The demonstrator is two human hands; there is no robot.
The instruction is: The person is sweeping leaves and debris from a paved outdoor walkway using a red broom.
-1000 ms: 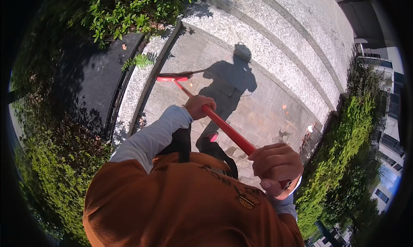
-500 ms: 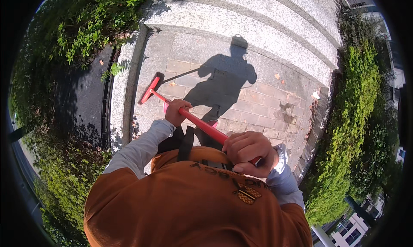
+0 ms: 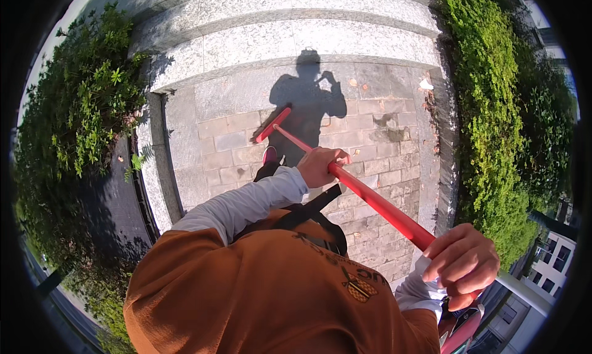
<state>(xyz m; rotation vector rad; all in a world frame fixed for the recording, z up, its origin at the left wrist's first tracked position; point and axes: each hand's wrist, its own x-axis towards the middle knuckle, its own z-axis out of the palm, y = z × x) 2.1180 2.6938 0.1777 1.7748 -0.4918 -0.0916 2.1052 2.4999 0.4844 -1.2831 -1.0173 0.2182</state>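
Note:
A push broom with a red handle [image 3: 383, 205] slants across in front of me. Its red head [image 3: 273, 125] rests on the paving ahead, inside my shadow [image 3: 306, 95]. Around the middle of the handle my left hand [image 3: 319, 167] is closed, below the point where the thin pole meets the thicker section. My right hand [image 3: 464, 261] wraps its fingers over the upper end of the handle, out to the right of my body. A pink shoe [image 3: 270, 155] shows just behind the broom head.
Pale granite steps [image 3: 259, 42] rise ahead of the brick paving [image 3: 222, 141]. A stone curb [image 3: 161, 156] and bushes [image 3: 92, 107] border the left, a green hedge [image 3: 487, 107] the right. A few dry leaves [image 3: 353, 82] and a white scrap [image 3: 425, 84] lie near the right side.
The broom head has moved right, from beside the left curb onto the middle paving. Both hands have shifted right with the handle, my right hand farther out from my body. My view has turned.

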